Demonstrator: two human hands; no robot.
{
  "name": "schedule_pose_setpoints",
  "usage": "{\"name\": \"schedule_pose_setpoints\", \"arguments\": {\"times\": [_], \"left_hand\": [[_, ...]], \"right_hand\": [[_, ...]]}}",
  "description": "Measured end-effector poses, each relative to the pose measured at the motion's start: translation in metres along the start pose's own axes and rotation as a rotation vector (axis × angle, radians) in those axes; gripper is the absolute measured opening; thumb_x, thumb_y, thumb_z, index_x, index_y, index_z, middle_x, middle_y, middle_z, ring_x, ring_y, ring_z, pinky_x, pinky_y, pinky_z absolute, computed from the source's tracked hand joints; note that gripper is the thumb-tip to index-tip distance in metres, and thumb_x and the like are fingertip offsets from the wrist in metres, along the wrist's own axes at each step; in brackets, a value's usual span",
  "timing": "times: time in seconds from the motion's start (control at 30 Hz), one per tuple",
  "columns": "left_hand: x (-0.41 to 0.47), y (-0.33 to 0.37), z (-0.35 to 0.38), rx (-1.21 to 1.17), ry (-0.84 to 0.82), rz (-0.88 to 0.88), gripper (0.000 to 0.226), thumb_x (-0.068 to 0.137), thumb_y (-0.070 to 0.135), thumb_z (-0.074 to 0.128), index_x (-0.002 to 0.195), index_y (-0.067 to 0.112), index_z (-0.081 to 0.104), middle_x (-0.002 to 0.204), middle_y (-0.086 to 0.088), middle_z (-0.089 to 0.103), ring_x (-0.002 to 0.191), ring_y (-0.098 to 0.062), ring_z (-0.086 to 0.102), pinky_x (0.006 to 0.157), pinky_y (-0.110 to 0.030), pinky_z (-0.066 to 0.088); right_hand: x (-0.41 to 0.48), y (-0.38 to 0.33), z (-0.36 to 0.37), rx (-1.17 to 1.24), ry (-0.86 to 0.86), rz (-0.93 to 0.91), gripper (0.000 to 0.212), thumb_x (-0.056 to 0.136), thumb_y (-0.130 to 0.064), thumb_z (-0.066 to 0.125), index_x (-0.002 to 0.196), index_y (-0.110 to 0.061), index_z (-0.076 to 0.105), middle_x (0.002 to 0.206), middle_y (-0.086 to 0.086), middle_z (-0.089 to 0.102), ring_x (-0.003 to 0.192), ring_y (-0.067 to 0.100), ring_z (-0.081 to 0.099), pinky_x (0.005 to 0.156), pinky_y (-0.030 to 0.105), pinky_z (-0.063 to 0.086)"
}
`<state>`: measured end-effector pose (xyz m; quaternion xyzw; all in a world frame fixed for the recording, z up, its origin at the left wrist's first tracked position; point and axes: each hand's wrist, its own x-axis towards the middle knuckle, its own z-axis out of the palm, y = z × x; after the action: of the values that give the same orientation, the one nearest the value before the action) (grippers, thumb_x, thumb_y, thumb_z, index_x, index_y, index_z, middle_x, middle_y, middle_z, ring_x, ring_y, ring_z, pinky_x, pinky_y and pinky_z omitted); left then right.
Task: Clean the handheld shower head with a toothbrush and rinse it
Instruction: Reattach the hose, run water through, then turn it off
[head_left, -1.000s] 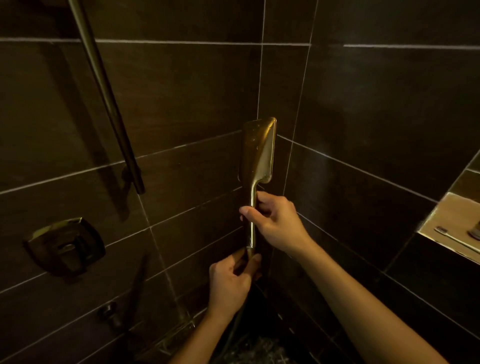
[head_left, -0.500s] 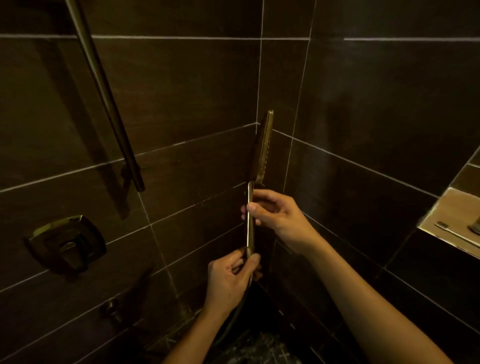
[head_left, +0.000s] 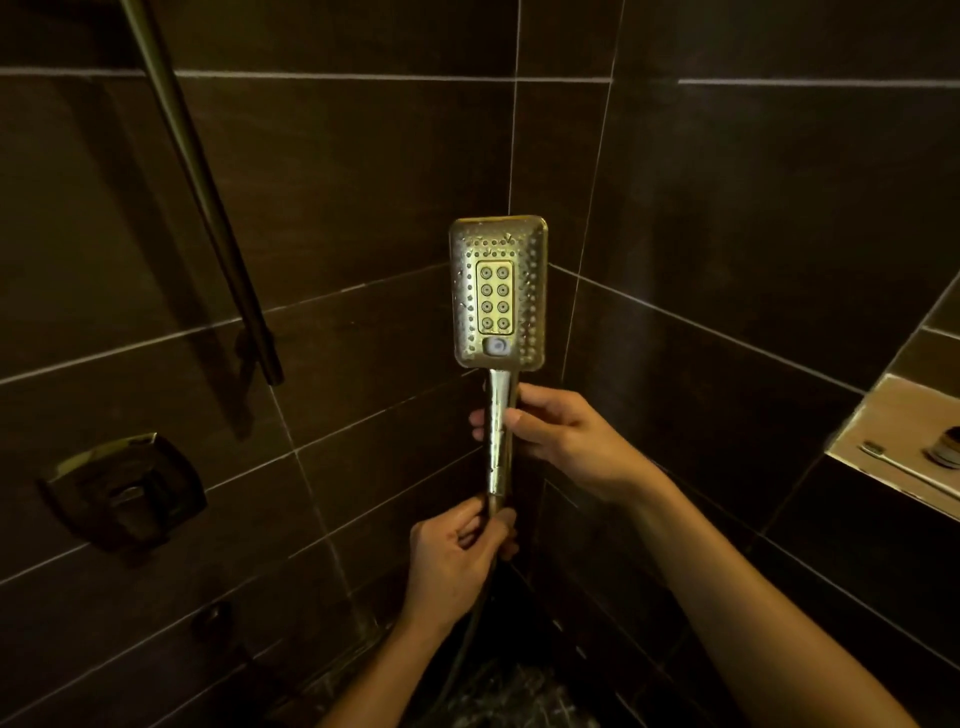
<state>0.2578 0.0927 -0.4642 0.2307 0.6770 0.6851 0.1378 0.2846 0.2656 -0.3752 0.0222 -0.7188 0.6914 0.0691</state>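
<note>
Shower head (head_left: 497, 291) upright, nozzle face toward camera. Right hand (head_left: 566, 439) clamped on handle just below it; left hand (head_left: 457, 556) pinching handle's base, lower still.

Both hands (head_left: 566, 441) grip the upright shower head (head_left: 497, 293) — nozzle face toward camera.
</note>
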Motion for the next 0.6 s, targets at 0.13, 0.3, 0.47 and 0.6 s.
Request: {"name": "schedule_pose_setpoints", "arguments": {"times": [0.13, 0.3, 0.47, 0.6], "left_hand": [[-0.003, 0.004, 0.001, 0.011, 0.001, 0.009, 0.017, 0.089, 0.009, 0.070, 0.090, 0.025, 0.076, 0.081, -0.006, 0.078, 0.073, -0.023, 0.076, 0.070, -0.037, 0.064], [-0.006, 0.008, 0.004, 0.103, 0.025, 0.029, 0.012, 0.089, 0.014, 0.071, 0.099, 0.015, 0.077, 0.078, 0.000, 0.078, 0.070, -0.010, 0.075, 0.064, -0.021, 0.058], [-0.008, 0.009, 0.006, 0.118, 0.075, 0.022, 0.015, 0.087, 0.015, 0.074, 0.101, 0.021, 0.076, 0.079, 0.005, 0.079, 0.073, -0.004, 0.075, 0.061, -0.013, 0.054], [-0.006, 0.012, 0.000, 0.119, 0.041, 0.049, 0.012, 0.089, 0.012, 0.071, 0.100, 0.015, 0.076, 0.078, 0.001, 0.077, 0.072, -0.007, 0.075, 0.060, -0.014, 0.054]], "right_hand": [[-0.001, 0.001, 0.005, -0.027, 0.053, -0.042, 0.018, 0.102, -0.010, 0.058, 0.117, -0.005, 0.068, 0.118, 0.021, 0.073, 0.114, 0.035, 0.069, 0.097, 0.043, 0.055], [0.001, -0.002, 0.018, -0.275, 0.216, -0.132, 0.015, 0.097, -0.022, 0.069, 0.100, -0.008, 0.073, 0.095, 0.016, 0.075, 0.093, 0.027, 0.074, 0.087, 0.044, 0.059], [-0.001, -0.001, 0.032, -0.599, 0.436, -0.195, 0.021, 0.091, -0.041, 0.073, 0.101, -0.022, 0.075, 0.084, -0.005, 0.076, 0.076, 0.010, 0.073, 0.068, 0.039, 0.062], [-0.001, -0.007, 0.020, -0.250, 0.186, -0.083, 0.028, 0.097, -0.030, 0.067, 0.122, -0.017, 0.069, 0.114, 0.005, 0.075, 0.110, 0.018, 0.071, 0.100, 0.045, 0.057]]}}
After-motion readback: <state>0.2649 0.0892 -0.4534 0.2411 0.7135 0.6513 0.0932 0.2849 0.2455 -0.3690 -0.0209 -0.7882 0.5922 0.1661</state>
